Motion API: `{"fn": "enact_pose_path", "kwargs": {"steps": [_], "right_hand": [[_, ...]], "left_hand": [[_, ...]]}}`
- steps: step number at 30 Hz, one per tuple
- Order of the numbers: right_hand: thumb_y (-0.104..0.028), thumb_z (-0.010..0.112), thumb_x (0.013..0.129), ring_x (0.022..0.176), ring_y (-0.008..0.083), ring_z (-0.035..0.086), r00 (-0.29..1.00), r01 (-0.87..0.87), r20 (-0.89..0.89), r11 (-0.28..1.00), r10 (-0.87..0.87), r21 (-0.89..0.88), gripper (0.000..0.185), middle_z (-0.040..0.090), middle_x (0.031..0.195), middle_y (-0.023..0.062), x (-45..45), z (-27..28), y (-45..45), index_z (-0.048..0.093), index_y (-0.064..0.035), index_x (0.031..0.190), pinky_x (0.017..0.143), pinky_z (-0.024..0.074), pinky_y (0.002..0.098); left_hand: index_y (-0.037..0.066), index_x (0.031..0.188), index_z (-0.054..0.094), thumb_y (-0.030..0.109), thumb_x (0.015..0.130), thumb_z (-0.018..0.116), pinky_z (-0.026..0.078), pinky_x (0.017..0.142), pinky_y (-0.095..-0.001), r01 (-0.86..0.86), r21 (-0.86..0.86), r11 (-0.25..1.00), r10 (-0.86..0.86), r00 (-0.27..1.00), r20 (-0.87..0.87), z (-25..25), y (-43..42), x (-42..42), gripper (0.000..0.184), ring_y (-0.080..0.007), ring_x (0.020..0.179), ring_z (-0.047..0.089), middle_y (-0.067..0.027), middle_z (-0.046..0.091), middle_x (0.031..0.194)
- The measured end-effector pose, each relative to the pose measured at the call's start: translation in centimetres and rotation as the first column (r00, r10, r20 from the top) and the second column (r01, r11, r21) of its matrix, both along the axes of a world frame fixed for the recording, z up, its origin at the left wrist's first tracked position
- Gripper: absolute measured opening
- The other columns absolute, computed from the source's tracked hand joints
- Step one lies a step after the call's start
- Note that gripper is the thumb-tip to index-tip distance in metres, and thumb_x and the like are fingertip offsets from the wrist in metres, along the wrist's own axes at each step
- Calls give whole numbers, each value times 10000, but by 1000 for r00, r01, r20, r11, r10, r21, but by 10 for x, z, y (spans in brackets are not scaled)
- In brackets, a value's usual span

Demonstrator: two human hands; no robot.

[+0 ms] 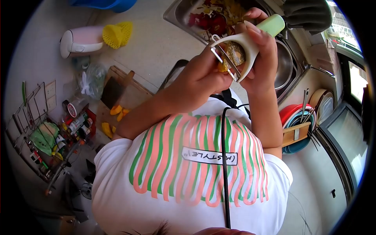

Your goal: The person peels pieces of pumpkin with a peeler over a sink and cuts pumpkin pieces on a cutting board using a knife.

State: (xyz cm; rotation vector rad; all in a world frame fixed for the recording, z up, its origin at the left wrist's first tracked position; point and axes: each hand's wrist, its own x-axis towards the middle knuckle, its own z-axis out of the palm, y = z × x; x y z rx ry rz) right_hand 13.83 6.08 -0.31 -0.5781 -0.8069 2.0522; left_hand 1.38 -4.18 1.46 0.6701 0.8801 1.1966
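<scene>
My right hand [263, 49] is closed around a peeler [250, 45] with a white curved head and a pale green handle. Its metal blade lies over a piece with speckled brown skin and yellow-orange flesh [235, 54]. My left hand [207, 74] grips that piece from the left, its fingers partly hidden behind the piece and the peeler. Both hands are close together, beside a steel sink [181, 17] holding red and yellowish peelings [215, 21].
At left are a pink-white kettle [84, 41], yellow mesh [117, 34], plastic bag [94, 80], a board [137, 92] with a dark blade [112, 92] and orange pieces [116, 110], and a wire rack [19, 133]. Stacked bowls [290, 113] and a tap [321, 70] are at right.
</scene>
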Motion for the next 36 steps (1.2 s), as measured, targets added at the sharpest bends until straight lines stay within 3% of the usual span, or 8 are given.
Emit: {"fn": "enact_pose_path", "kwargs": {"steps": [3, 7, 9, 11, 21, 24, 28, 36], "right_hand": [[-156, 567, 861, 975, 170, 536, 984, 87, 102, 889, -148, 450, 220, 502, 1114, 129, 4, -11, 7, 535, -16, 1027, 782, 476, 271], [-112, 578, 833, 922, 142, 552, 869, -35, 115, 173, -481, 984, 245, 528, 1025, 89, 6, -19, 24, 514, -7, 1044, 775, 481, 269], [-105, 583, 827, 905, 132, 557, 906, 38, 171, 476, -388, 879, 276, 528, 1002, 74, 8, -10, 22, 496, -7, 1070, 779, 481, 265], [-112, 596, 831, 917, 136, 558, 991, 90, 85, 990, -99, 113, 314, 527, 1008, 68, 4, 17, -1, 478, -19, 1106, 791, 478, 263], [-117, 584, 852, 880, 146, 605, 957, -144, 253, 989, 143, -12, 282, 563, 996, 79, 12, 40, -1, 513, -6, 1102, 714, 503, 252], [-131, 583, 841, 822, 133, 592, 980, -60, 192, 998, 57, 11, 271, 551, 968, 75, 12, 36, -3, 512, -5, 1071, 682, 489, 236], [-151, 588, 814, 747, 119, 564, 991, 44, 119, 989, -60, 139, 293, 532, 909, 69, 11, 25, -6, 504, -10, 1057, 657, 464, 209], [-49, 582, 850, 977, 263, 622, 923, 83, 330, 938, -200, 336, 204, 579, 1099, 177, 3, 45, -4, 559, 46, 1029, 857, 487, 340]], "left_hand": [[0, 1285, 397, 361, 845, 542, 308, 531, -185, 14, -22, 1000, -15, 999, -44, 6, 7, -6, 587, -46, 633, 405, -31, 534, 904], [-45, 1195, 478, 538, 798, 583, 295, 512, -187, 18, -21, 1000, -21, 985, -169, 4, 9, -9, 713, -32, 609, 388, -29, 539, 839], [-37, 1206, 472, 561, 803, 583, 299, 515, -184, 31, -4, 1000, -31, 979, -200, 1, 7, -10, 730, -29, 625, 395, -21, 539, 850], [-32, 1220, 467, 586, 798, 598, 314, 532, -177, -27, -16, 1000, 23, 977, -214, 4, 9, -9, 759, -26, 653, 415, -14, 549, 869], [-28, 1284, 410, 406, 919, 601, 457, 792, -247, 129, 191, 973, -72, 957, -279, 2, 5, -21, 598, -84, 927, 565, -74, 626, 1015], [-45, 1267, 442, 675, 805, 579, 355, 572, -166, -45, 168, 985, 85, 967, -239, 2, 7, -2, 866, -17, 699, 477, -5, 595, 941], [-44, 1264, 445, 639, 809, 609, 326, 528, -158, 12, 138, 990, 15, 982, -190, 6, 8, -8, 837, -11, 625, 445, -24, 611, 932], [4, 1082, 499, 225, 891, 657, 461, 731, -212, -87, 99, 991, 100, 986, -136, 9, 10, -17, 332, -52, 836, 549, -29, 580, 928]]}}
